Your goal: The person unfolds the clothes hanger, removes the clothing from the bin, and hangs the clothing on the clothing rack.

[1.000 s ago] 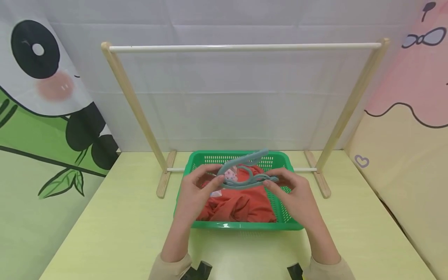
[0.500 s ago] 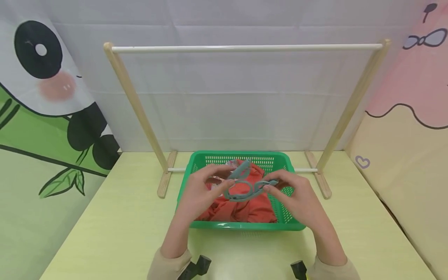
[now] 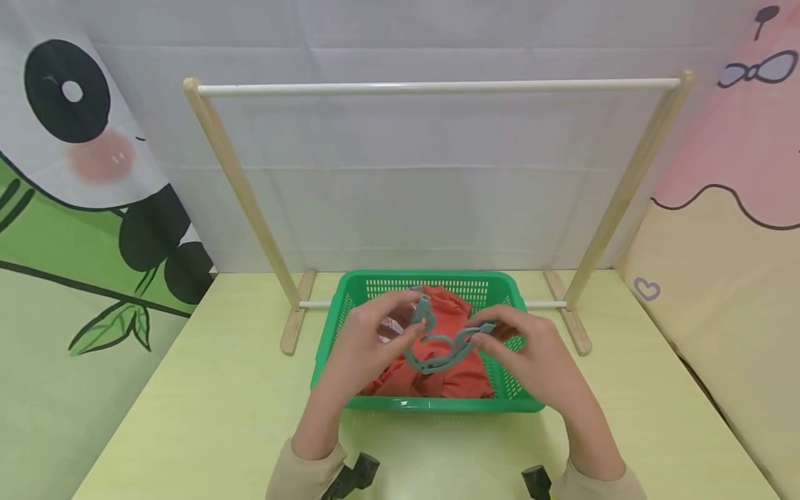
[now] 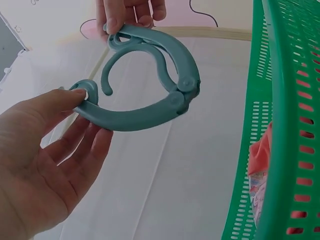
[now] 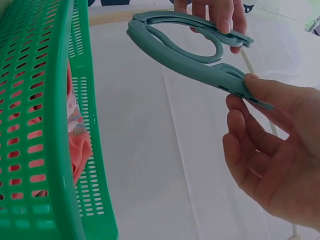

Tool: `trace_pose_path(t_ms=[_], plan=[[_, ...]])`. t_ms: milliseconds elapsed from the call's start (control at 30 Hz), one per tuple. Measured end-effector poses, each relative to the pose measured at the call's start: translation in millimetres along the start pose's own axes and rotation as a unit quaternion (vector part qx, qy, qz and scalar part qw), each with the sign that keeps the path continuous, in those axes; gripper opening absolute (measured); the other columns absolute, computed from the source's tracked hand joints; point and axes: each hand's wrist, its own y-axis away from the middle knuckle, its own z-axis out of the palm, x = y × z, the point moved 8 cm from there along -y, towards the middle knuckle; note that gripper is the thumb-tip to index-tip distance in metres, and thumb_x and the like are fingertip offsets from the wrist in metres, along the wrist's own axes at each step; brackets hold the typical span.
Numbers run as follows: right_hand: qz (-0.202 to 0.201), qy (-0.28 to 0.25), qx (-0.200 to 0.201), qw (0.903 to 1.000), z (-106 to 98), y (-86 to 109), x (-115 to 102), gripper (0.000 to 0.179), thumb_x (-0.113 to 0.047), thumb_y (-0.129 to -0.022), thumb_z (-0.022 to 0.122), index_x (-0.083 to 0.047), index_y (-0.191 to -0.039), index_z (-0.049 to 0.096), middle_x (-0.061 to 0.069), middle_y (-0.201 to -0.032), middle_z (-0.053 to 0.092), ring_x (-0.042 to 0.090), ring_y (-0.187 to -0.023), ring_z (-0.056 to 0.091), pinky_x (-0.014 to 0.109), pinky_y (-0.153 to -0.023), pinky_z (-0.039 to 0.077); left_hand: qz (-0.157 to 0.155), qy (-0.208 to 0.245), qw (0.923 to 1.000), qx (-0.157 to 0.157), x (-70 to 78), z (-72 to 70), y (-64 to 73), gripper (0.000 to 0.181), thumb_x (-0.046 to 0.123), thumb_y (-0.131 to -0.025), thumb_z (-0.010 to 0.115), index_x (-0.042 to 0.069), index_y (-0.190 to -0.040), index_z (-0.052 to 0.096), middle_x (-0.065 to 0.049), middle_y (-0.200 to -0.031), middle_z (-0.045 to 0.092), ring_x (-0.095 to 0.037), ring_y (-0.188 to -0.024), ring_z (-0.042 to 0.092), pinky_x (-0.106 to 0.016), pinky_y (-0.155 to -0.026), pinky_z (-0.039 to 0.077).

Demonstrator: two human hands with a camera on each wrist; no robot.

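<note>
A teal folding clothes hanger (image 3: 437, 364) is held by both hands above the green basket (image 3: 437, 403). My left hand (image 3: 369, 340) pinches the end of one arm between thumb and fingers. At the other arm's end, my right hand (image 3: 531, 347) has a pinch grip. In the left wrist view the hanger (image 4: 135, 120) is bent at its central hinge, its two arms partly folded toward each other. Its curved hook lies between the arms. Inside the basket is a crumpled red garment (image 3: 459, 371), with a patterned patch partly hidden behind my left hand.
Behind the basket stands a drying rack with a white top bar (image 3: 437, 87) and wooden legs (image 3: 244, 191). Its lower bar (image 3: 546, 303) passes behind the basket. A pale yellow tabletop (image 3: 206, 403) lies beneath, with a white cloth backdrop (image 3: 406, 208) behind.
The hanger's hinge has dropped toward the basket's front, and its arms have swung to a different angle. My left fingers have turned with their end; my right hand has barely moved.
</note>
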Motion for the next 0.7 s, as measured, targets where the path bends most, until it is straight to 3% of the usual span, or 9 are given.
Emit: trace_pose_path(t_ms=[167,267,433,700], plan=[[0.029,0.009,0.037,0.9989,-10.7,2.6,8.9,0.017,-0.01,-0.089,0.073,-0.022,-0.101,0.071,-0.004,-0.084,0.073,0.004,-0.073,0.066,0.022,-0.071,0.054,-0.01,0.018,0.9986,0.049,-6.0,-11.3,2.5,0.032,0.002,-0.086,0.073,0.008,-0.115,0.062,-0.007,-0.094,0.07,-0.017,-0.082,0.068,-0.025,-0.063,0.059],[0.037,-0.002,0.067,0.997,-18.0,4.0,13.1,0.018,-0.008,-0.089,0.072,-0.02,-0.102,0.072,-0.002,-0.083,0.073,0.004,-0.074,0.066,0.02,-0.073,0.054,-0.032,0.034,0.9964,0.07,-12.3,-16.4,4.9,0.03,0.001,-0.087,0.072,0.008,-0.113,0.059,-0.007,-0.097,0.068,-0.019,-0.085,0.069,-0.025,-0.065,0.059],[0.046,-0.047,0.11,0.9918,-27.1,7.8,18.4,0.019,-0.001,-0.088,0.071,-0.012,-0.103,0.073,-0.011,-0.085,0.07,0.005,-0.076,0.066,0.016,-0.075,0.054,-0.067,0.059,0.9918,0.091,-22.5,-20.9,8.9,0.031,0.001,-0.088,0.071,0.01,-0.114,0.056,-0.007,-0.102,0.066,-0.02,-0.086,0.07,-0.026,-0.069,0.059],[0.052,-0.111,0.14,0.9826,-32.2,12.8,23.0,0.017,0.005,-0.088,0.068,-0.002,-0.103,0.071,-0.013,-0.088,0.069,0.006,-0.077,0.063,0.017,-0.072,0.053,-0.083,0.114,0.9828,0.119,-34.5,-26.9,14.5,0.041,-0.002,-0.089,0.068,0.011,-0.124,0.051,-0.013,-0.101,0.068,-0.02,-0.084,0.07,-0.032,-0.069,0.062]])
